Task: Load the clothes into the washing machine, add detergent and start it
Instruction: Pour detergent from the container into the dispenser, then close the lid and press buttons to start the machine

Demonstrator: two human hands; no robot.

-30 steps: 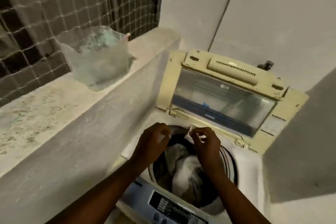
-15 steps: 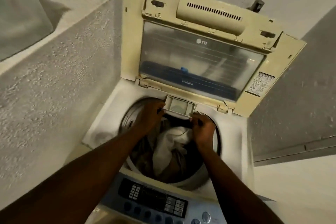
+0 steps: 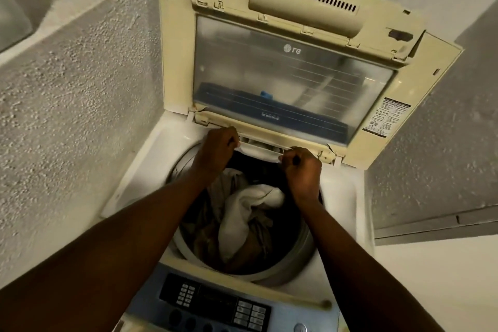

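Fingers of my left hand [image 3: 218,146] and right hand [image 3: 301,164] are curled tight on the ends of the white plastic soap drawer [image 3: 260,152]. It sits at the back of the cream top-loading washing machine [image 3: 347,197]. Crumpled white and brown clothes [image 3: 242,213] lie inside.

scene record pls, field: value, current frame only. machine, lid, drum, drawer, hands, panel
machine: top-load washing machine, against a rough wall
lid: lid raised, clear window
drum: clothes inside, a pale piece on top
drawer: detergent drawer at the back rim, slightly out
left hand: left hand closed on the drawer's left end
right hand: right hand closed on its right end
panel: control panel at near edge, untouched
detergent: none visible
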